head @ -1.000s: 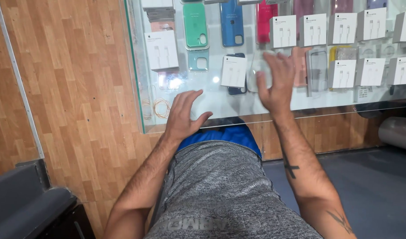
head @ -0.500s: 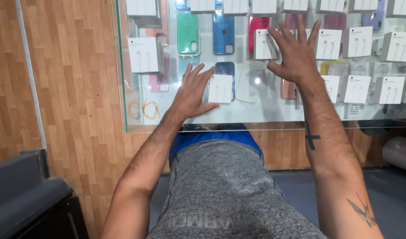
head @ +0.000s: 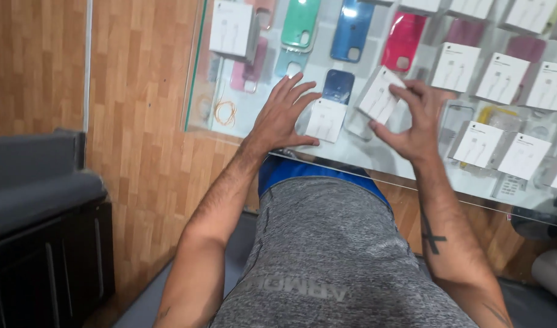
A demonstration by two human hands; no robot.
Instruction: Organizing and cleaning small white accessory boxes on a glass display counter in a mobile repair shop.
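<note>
My left hand [head: 284, 115] lies flat on the glass display counter [head: 196, 79], fingers spread, holding nothing. Its fingertips are next to a small white cable box [head: 326, 119] and a dark blue phone case [head: 338, 85], which seem to lie under the glass. To the right, my right hand [head: 415, 124] is raised, with fingers and thumb curled around another small white box [head: 379, 97], held tilted above the counter. Both forearms reach forward from my grey shirt.
The display holds green [head: 301, 21], blue [head: 352, 27] and red [head: 403, 39] phone cases and several white accessory boxes [head: 503, 76] on the right. An orange cable coil [head: 225, 111] lies at its left end. Wooden panelling [head: 139, 121] and a dark cabinet [head: 41, 231] are on the left.
My right hand, earlier flat and spread on the glass, has drawn back and closed on a small white box. My left hand stays flat on the counter. The camera has come closer.
</note>
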